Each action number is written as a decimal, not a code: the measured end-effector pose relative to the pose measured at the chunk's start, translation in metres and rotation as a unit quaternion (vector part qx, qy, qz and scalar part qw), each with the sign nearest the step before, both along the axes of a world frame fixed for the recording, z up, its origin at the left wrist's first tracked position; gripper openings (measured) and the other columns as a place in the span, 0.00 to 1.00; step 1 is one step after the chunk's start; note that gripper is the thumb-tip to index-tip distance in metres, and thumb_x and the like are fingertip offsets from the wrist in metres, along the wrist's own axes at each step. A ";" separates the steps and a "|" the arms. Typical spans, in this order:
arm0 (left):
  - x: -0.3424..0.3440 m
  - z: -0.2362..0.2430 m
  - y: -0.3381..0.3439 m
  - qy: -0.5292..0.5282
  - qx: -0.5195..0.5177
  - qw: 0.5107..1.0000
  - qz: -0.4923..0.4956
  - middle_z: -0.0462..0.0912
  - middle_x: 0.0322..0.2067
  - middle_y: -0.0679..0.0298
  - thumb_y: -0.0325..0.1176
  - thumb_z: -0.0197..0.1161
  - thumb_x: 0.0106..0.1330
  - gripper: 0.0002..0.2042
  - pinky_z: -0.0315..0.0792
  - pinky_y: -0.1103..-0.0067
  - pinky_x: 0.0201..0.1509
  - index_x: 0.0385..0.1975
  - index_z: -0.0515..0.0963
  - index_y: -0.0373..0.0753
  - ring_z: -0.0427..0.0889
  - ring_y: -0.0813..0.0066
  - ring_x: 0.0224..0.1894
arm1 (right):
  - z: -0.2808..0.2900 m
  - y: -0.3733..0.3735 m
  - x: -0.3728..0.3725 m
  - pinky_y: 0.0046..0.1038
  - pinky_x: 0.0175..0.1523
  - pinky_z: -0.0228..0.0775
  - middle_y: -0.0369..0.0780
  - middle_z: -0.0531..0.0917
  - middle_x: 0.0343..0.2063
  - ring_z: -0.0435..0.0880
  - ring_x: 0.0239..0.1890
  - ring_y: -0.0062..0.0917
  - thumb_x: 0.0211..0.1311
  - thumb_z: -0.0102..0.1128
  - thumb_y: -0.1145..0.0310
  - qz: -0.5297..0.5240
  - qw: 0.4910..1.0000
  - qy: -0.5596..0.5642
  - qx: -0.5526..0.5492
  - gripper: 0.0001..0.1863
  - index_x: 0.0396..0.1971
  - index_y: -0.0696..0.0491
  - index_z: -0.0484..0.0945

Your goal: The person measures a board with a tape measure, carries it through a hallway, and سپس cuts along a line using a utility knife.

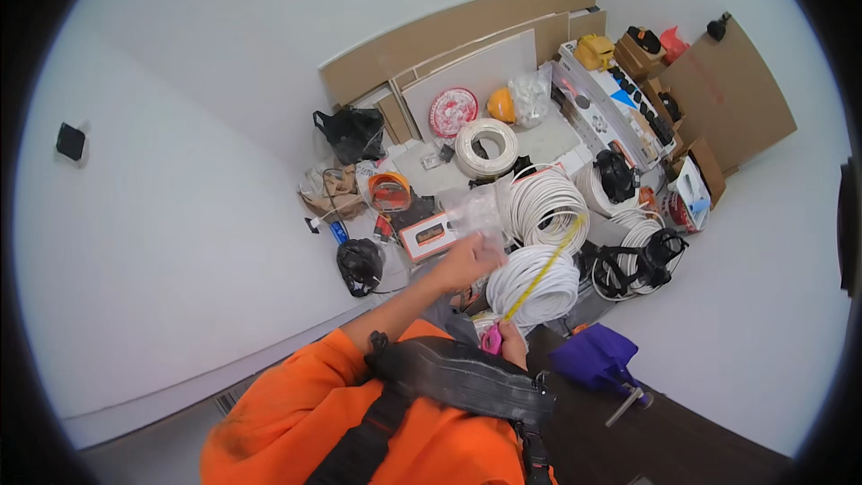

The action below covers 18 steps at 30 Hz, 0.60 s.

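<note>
Right hand (514,345): at the near edge of the cables, its grip closed around the bright pink, rounded tape-measure case (491,339).
Yellow tape blade (539,282): extends from the pink case toward the upper right, passing over the lower thick coil of white cable (555,295) and reaching across the upper loose coil of white cable (532,201).
Left hand (469,263): left of the lower coil, blurred, beside the crumpled sheet of clear plastic (474,207); I cannot tell how far open its grip is or whether it has hold of the plastic.
Beside the left hand: a flat white-and-orange cardboard box (429,235) lies just beyond the wrist; a knotted black plastic bag (360,267) sits farther left.
Beyond the plastic: a compact ring of cream cable (486,148).
Right of the right hand: a purple fabric bag (594,355) on the dark brown floor (682,431).
</note>
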<state>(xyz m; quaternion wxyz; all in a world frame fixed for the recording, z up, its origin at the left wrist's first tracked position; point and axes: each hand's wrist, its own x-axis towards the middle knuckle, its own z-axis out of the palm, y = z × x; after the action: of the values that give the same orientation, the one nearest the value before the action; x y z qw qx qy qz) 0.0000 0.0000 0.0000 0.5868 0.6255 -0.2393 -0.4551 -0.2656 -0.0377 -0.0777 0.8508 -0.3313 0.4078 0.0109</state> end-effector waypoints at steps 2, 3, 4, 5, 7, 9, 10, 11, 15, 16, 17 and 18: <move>-0.026 -0.005 0.011 -0.063 0.057 0.987 -0.138 0.88 0.42 0.57 0.42 0.72 0.66 0.27 0.78 0.71 0.51 0.61 0.74 0.35 0.86 0.68 0.47 | 0.034 -0.012 0.012 0.40 0.34 0.80 0.38 0.82 0.37 0.85 0.37 0.32 0.75 0.59 0.51 -0.197 0.970 0.074 0.124 0.16 0.46 0.48 0.75; -0.016 0.006 -0.031 -0.144 0.068 0.965 -0.206 0.87 0.41 0.57 0.43 0.71 0.67 0.26 0.79 0.71 0.48 0.58 0.76 0.34 0.86 0.69 0.43 | 0.021 -0.075 0.028 0.40 0.34 0.80 0.38 0.82 0.37 0.85 0.37 0.32 0.75 0.59 0.51 -0.194 0.975 0.057 0.089 0.16 0.46 0.48 0.75; -0.035 0.008 -0.027 -0.133 0.066 0.967 -0.208 0.87 0.41 0.57 0.43 0.71 0.67 0.26 0.79 0.71 0.48 0.58 0.76 0.34 0.86 0.69 0.43 | 0.009 -0.094 0.007 0.45 0.38 0.80 0.39 0.83 0.40 0.85 0.40 0.35 0.74 0.60 0.50 -0.217 0.969 0.053 0.106 0.17 0.48 0.47 0.74; -0.048 0.011 -0.015 -0.148 0.092 0.934 -0.311 0.87 0.40 0.57 0.45 0.71 0.67 0.25 0.78 0.72 0.47 0.56 0.77 0.33 0.86 0.68 0.43 | 0.005 -0.101 -0.009 0.49 0.41 0.80 0.40 0.83 0.43 0.84 0.43 0.38 0.73 0.61 0.50 -0.238 0.962 0.046 0.129 0.18 0.49 0.47 0.74; -0.042 -0.004 0.012 -0.165 0.133 0.894 -0.396 0.87 0.39 0.56 0.46 0.70 0.68 0.24 0.78 0.72 0.47 0.53 0.78 0.32 0.86 0.67 0.43 | 0.020 -0.103 -0.005 0.51 0.43 0.79 0.39 0.82 0.44 0.84 0.45 0.38 0.72 0.62 0.50 -0.241 0.964 0.023 0.114 0.16 0.50 0.44 0.74; -0.026 -0.023 0.017 -0.119 0.127 0.869 -0.464 0.88 0.40 0.55 0.48 0.69 0.68 0.25 0.78 0.72 0.47 0.54 0.79 0.33 0.86 0.65 0.43 | 0.021 -0.124 -0.007 0.52 0.44 0.78 0.37 0.81 0.45 0.83 0.47 0.38 0.72 0.62 0.51 -0.268 0.958 0.040 0.089 0.14 0.50 0.41 0.75; -0.023 -0.026 0.010 -0.120 0.124 0.869 -0.464 0.88 0.40 0.55 0.48 0.69 0.68 0.25 0.78 0.72 0.47 0.54 0.79 0.33 0.86 0.65 0.43 | 0.018 -0.135 -0.015 0.52 0.45 0.78 0.35 0.81 0.46 0.82 0.47 0.38 0.72 0.62 0.52 -0.290 0.950 0.042 0.112 0.13 0.49 0.39 0.75; -0.019 -0.020 -0.002 -0.126 0.132 0.892 -0.413 0.88 0.41 0.55 0.47 0.69 0.68 0.25 0.78 0.72 0.48 0.55 0.78 0.32 0.87 0.65 0.44 | 0.019 -0.143 -0.023 0.52 0.45 0.78 0.35 0.81 0.46 0.82 0.47 0.38 0.72 0.62 0.52 -0.293 0.949 0.046 0.108 0.13 0.49 0.39 0.75; 0.008 -0.013 -0.039 -0.114 0.117 0.943 -0.290 0.90 0.39 0.56 0.51 0.72 0.63 0.31 0.80 0.73 0.45 0.56 0.79 0.30 0.89 0.66 0.40 | 0.019 -0.166 -0.036 0.55 0.46 0.76 0.41 0.79 0.51 0.81 0.50 0.42 0.72 0.58 0.51 -0.357 0.924 0.114 0.083 0.17 0.54 0.42 0.74; 0.015 -0.014 -0.050 -0.118 0.113 0.942 -0.292 0.90 0.39 0.56 0.51 0.72 0.63 0.31 0.80 0.73 0.45 0.56 0.79 0.30 0.89 0.66 0.40 | 0.016 -0.174 -0.037 0.55 0.47 0.77 0.41 0.79 0.51 0.81 0.50 0.41 0.72 0.58 0.51 -0.369 0.919 0.102 0.096 0.18 0.55 0.43 0.73; 0.023 -0.015 -0.061 -0.102 0.094 0.944 -0.301 0.90 0.40 0.55 0.51 0.73 0.63 0.31 0.80 0.73 0.46 0.57 0.79 0.30 0.89 0.66 0.41 | 0.013 -0.181 -0.034 0.54 0.47 0.77 0.41 0.79 0.50 0.81 0.49 0.40 0.73 0.58 0.51 -0.381 0.914 0.090 0.110 0.18 0.55 0.43 0.73; 0.030 -0.016 -0.070 -0.082 0.076 0.944 -0.311 0.90 0.40 0.54 0.51 0.73 0.63 0.31 0.80 0.73 0.47 0.57 0.79 0.30 0.89 0.66 0.41 | 0.013 -0.184 -0.027 0.54 0.47 0.78 0.40 0.79 0.49 0.82 0.48 0.38 0.73 0.58 0.51 -0.402 0.908 0.090 0.082 0.18 0.55 0.43 0.72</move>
<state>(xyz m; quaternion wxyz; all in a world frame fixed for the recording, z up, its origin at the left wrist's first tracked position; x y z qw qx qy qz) 0.0300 -0.0700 -0.0164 0.3451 0.5977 -0.4340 -0.5790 -0.2927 -0.2219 -0.0648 0.7671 -0.0661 0.5789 -0.2686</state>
